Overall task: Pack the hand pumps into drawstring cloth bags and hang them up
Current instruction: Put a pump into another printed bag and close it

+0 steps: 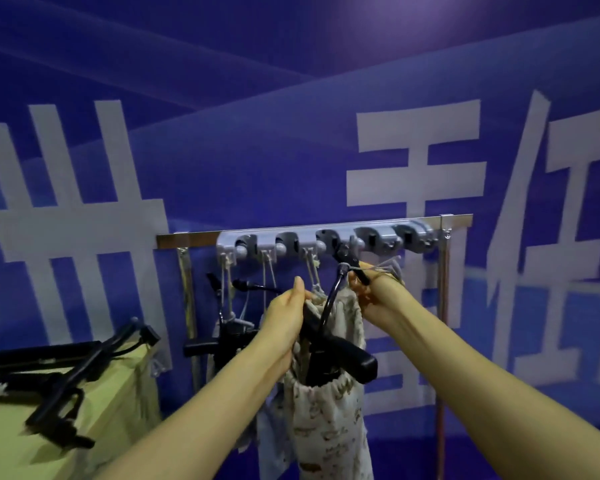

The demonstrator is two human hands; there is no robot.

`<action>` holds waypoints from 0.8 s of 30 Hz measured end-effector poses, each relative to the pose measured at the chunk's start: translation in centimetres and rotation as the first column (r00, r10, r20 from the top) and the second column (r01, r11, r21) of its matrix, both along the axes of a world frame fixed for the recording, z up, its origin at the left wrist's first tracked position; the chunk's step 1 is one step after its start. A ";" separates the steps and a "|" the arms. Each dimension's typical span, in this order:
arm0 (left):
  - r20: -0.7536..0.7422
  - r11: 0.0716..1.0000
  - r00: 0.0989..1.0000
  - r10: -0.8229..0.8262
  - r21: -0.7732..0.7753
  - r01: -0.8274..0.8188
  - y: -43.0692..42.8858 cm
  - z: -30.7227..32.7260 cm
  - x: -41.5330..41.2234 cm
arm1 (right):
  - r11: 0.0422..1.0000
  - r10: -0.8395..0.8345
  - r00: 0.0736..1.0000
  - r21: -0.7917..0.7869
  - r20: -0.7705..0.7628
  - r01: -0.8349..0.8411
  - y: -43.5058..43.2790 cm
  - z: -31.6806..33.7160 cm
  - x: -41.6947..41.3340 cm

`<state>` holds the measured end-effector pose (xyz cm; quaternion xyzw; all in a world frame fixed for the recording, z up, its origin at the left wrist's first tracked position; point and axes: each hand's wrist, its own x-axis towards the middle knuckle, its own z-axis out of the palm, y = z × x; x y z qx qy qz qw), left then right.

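Head view showed both bare arms reaching up to the grey hook rail [326,239] on the blue wall. Left grip [286,320] was curled round the gathered mouth of the patterned bag [326,431], which hung just below the rail. The hand pump [347,356] stood inside it, black handle and hose poking out at the top. Right grip [373,299] pinched the drawstring [355,269] close under a hook, though whether the cord was already over the hook I couldn't tell. More bagged pumps [229,337] hung to the left. Further left, loose pumps [59,386] lay on the yellow-covered tabletop [111,410]
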<state>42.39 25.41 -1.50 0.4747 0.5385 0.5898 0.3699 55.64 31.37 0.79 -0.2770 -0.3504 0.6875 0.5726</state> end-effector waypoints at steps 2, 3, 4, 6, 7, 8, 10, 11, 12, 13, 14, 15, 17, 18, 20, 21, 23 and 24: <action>0.005 0.999 1.000 -0.031 0.010 0.031 1.2 -0.2 0.5 | 0.998 -0.022 1.000 0.061 0.017 0.021 0.9 0.8 0.3; 0.022 0.999 0.999 -0.036 0.014 0.035 1.9 -0.1 0.7 | 0.997 -0.029 0.999 0.079 0.036 0.026 1.4 1.2 0.5; 0.041 0.999 0.998 -0.036 0.020 0.036 2.5 0.0 0.9 | 0.994 -0.022 0.998 0.104 0.059 0.016 1.8 1.7 0.7; 0.071 0.999 0.997 -0.038 0.032 0.036 3.7 -0.1 1.2 | 0.988 -0.001 0.992 0.151 0.123 -0.018 3.1 2.0 1.2; 0.082 0.999 0.996 -0.039 0.033 0.036 4.3 -0.1 1.3 | 0.985 0.007 0.989 0.167 0.150 -0.033 3.8 2.1 1.5; 0.087 0.999 0.995 -0.041 0.030 0.039 4.9 -0.1 1.3 | 0.982 0.009 0.983 0.184 0.182 -0.043 4.5 2.1 1.7; 0.102 0.998 0.994 -0.048 0.040 0.044 6.0 0.1 1.7 | 0.967 -0.051 0.959 0.255 0.280 -0.023 6.1 2.2 2.0; 0.107 0.998 0.993 -0.048 0.043 0.043 6.6 0.2 2.0 | 0.956 -0.097 0.936 0.294 0.339 -0.008 6.6 2.4 2.0; 0.112 0.998 0.992 -0.050 0.043 0.046 7.0 0.4 2.2 | 0.940 -0.138 0.908 0.340 0.395 -0.005 7.0 2.6 2.0; 0.110 0.998 0.993 -0.053 0.039 0.049 7.5 0.6 2.4 | 0.922 -0.173 0.877 0.386 0.447 -0.015 7.2 2.9 2.0; 0.112 0.998 0.992 -0.061 0.038 0.057 7.9 0.7 2.4 | 0.906 -0.204 0.850 0.423 0.486 -0.024 7.3 3.3 2.1; 0.107 0.997 0.992 -0.064 0.039 0.060 8.4 0.7 2.4 | 0.890 -0.232 0.824 0.454 0.517 -0.034 7.2 3.7 2.3; 0.098 0.997 0.993 -0.063 0.048 0.059 9.2 0.9 2.3 | 0.846 -0.305 0.754 0.529 0.581 -0.065 7.5 4.4 2.7; 0.099 0.997 0.993 -0.066 0.055 0.060 9.4 0.9 2.3 | 0.822 -0.343 0.725 0.565 0.598 -0.077 7.8 4.6 2.9; 0.103 0.995 0.991 -0.081 0.071 0.074 10.1 0.9 2.3 | 0.783 -0.404 0.686 0.617 0.605 -0.084 8.3 4.9 3.1; 0.105 0.994 0.991 -0.079 0.079 0.071 10.4 0.9 2.3 | 0.769 -0.428 0.667 0.634 0.610 -0.086 8.7 5.0 3.1; 0.126 0.995 0.990 -0.063 0.083 0.053 11.0 0.9 2.4 | 0.757 -0.467 0.634 0.649 0.616 -0.074 9.5 5.2 2.8; 0.142 0.995 0.988 -0.063 0.084 0.051 11.4 0.8 2.5 | 0.760 -0.478 0.627 0.648 0.615 -0.057 10.0 5.2 2.7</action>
